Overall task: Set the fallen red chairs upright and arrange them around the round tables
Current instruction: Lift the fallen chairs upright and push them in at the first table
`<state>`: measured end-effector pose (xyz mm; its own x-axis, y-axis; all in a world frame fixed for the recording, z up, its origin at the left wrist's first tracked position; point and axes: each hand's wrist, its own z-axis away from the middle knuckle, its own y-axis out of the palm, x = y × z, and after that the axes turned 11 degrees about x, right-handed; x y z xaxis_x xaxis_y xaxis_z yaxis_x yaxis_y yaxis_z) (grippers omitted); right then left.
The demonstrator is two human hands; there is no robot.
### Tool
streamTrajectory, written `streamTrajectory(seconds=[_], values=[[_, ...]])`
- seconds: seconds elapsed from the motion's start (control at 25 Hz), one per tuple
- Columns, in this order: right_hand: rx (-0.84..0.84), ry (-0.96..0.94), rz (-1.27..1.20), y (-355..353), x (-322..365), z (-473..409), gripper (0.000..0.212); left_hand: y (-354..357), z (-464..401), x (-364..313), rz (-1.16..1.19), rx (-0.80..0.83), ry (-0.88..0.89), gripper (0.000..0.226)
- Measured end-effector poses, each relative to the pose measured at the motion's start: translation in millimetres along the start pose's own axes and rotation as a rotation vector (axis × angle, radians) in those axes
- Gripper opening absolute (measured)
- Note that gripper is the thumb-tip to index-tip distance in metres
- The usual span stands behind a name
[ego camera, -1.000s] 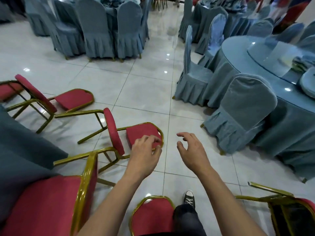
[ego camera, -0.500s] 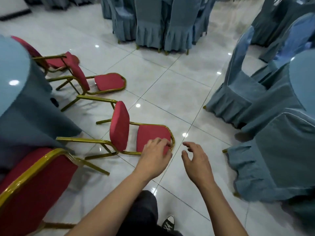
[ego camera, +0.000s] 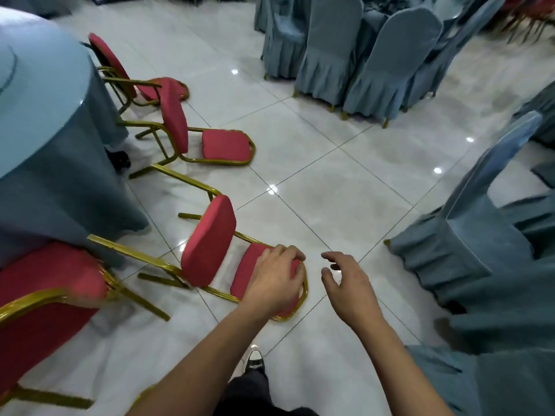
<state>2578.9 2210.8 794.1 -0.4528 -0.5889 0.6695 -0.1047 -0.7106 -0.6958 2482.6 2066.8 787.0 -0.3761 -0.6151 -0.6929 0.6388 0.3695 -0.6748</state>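
Reaching down over the nearest fallen red chair (ego camera: 210,250), the left hand (ego camera: 274,280) lies over the backrest pad with its fingers curled round the gold top rail, gripping it. The right hand (ego camera: 348,283) hangs just beside that rail with its fingers loosely spread and nothing in them. This chair lies on its back on the tiled floor (ego camera: 330,181), seat pad standing on edge, legs pointing toward the round bench (ego camera: 45,130) draped in blue cloth at the left.

Several things could spoil the lift, as I judge it. Raised by one hand at the rail's end, the frame may twist and swing, since the weight sits off to the side; the free hand probably needs the rail too. The floor looks glossy, so the feet may skid instead of pivoting as the back comes up. The legs lie very close to the second fallen chair (ego camera: 207,139) behind it; whether they touch I cannot tell, and a hooked leg would drag that one along. Another red chair (ego camera: 48,295) sits close at the lower left, beside the bench's skirt, and a swinging frame could knock it or catch the cloth. A third fallen chair (ego camera: 135,76) lies farther along the bench's edge. The person's shoe (ego camera: 253,360) is near the rail, within reach of a slipping frame.
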Motion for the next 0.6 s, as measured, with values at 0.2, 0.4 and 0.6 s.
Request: streamTrajectory(seconds=[0.2,0.4,0.6], values=[[0.069,-0.048,0.01,-40.9,-13.9,-84.9,0.03,-5.0,-70.3,-11.5,0.03,-0.063,-0.09,0.031],[0.269,-0.153,0.063,-69.1,-39.3,-179.2,0.03,5.3,-135.5,-8.4,0.1,-0.249,-0.234,0.024],[0.524,-0.337,0.162,-89.5,-79.6,-279.2,0.028,54.3,-189.1,-20.9,0.248,-0.469,-0.527,0.021]])
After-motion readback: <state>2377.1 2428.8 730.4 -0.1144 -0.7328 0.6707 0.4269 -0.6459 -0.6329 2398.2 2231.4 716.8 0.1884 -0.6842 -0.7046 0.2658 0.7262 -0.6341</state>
